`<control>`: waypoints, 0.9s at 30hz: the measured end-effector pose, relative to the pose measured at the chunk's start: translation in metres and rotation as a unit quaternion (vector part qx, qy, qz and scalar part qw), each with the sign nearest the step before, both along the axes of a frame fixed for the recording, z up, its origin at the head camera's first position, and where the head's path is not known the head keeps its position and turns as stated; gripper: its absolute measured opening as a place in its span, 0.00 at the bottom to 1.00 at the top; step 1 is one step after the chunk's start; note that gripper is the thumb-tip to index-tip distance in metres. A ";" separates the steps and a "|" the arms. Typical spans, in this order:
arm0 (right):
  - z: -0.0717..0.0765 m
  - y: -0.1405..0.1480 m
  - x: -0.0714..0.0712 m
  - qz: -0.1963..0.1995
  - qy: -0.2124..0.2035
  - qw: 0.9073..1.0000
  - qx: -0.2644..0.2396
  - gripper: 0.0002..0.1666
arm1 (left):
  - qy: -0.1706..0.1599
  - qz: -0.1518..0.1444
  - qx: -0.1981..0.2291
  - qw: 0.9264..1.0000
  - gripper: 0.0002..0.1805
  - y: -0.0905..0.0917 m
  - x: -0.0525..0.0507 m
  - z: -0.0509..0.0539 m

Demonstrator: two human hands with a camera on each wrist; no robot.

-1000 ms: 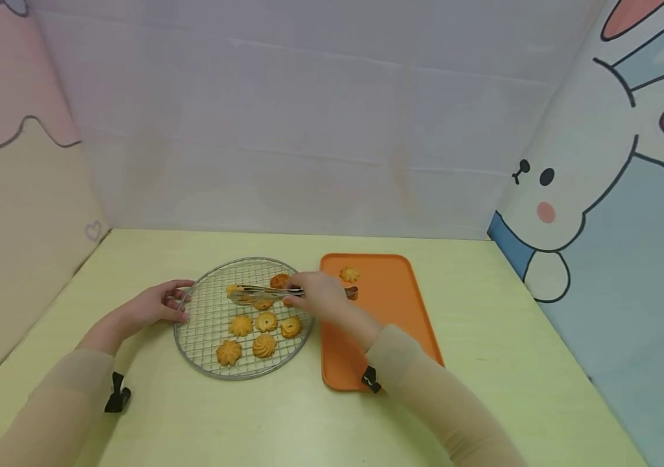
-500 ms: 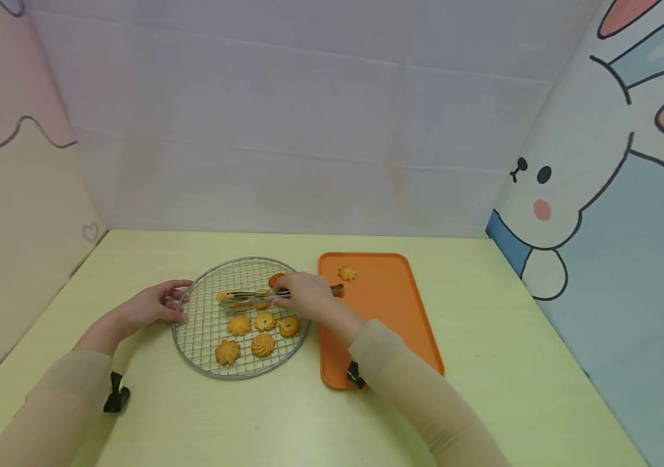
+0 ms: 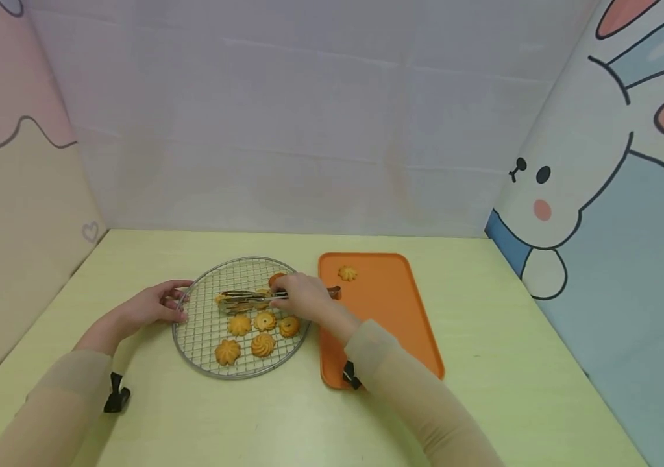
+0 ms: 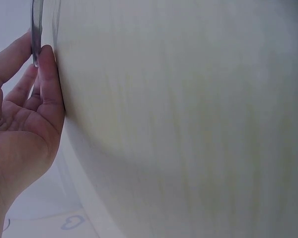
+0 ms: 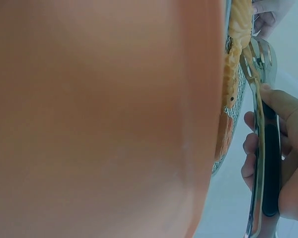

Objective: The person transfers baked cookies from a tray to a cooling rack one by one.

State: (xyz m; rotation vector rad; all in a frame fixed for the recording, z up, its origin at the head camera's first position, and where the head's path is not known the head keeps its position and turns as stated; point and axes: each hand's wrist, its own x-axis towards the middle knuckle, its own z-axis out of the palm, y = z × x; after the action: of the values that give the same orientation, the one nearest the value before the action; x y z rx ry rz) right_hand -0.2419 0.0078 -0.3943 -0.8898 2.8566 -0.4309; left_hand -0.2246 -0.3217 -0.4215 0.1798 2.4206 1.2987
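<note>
A round wire cooling rack lies on the table with several piped cookies on it. At its left rim, my left hand pinches the edge; the left wrist view has the rim between thumb and fingers. My right hand grips metal tongs with dark handle pads, held low and nearly level above the rack's upper half. The tongs' ends are beside a yellow cookie, partly hidden by them. Whether they touch it I cannot tell.
An orange tray lies to the right of the rack, under my right forearm. One star-shaped cookie sits near its far left corner. A white back wall and printed side panels surround the table.
My right hand and the tongs have shifted left across the rack, mostly in the first half second. The left hand keeps its place at the rim.
</note>
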 end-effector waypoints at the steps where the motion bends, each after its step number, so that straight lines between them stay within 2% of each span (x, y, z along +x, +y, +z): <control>1: 0.000 0.000 0.000 0.000 0.000 1.000 0.002 0.16 | 0.001 -0.001 -0.001 1.000 0.46 -0.001 -0.001 -0.001; 8: 0.000 -0.003 -0.001 -0.002 0.012 1.000 0.011 0.21 | 0.001 -0.004 0.000 1.000 0.47 -0.006 -0.005 -0.005; 27: -0.004 0.000 -0.006 0.001 0.032 0.999 0.012 0.23 | -0.008 0.000 0.013 1.000 0.47 -0.008 -0.007 -0.005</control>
State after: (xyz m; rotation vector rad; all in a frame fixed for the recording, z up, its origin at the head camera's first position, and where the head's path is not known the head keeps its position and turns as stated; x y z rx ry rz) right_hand -0.2477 0.0082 -0.3983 -0.9184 2.9114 -0.3726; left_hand -0.2311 -0.3299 -0.4269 0.1764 2.3917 1.3281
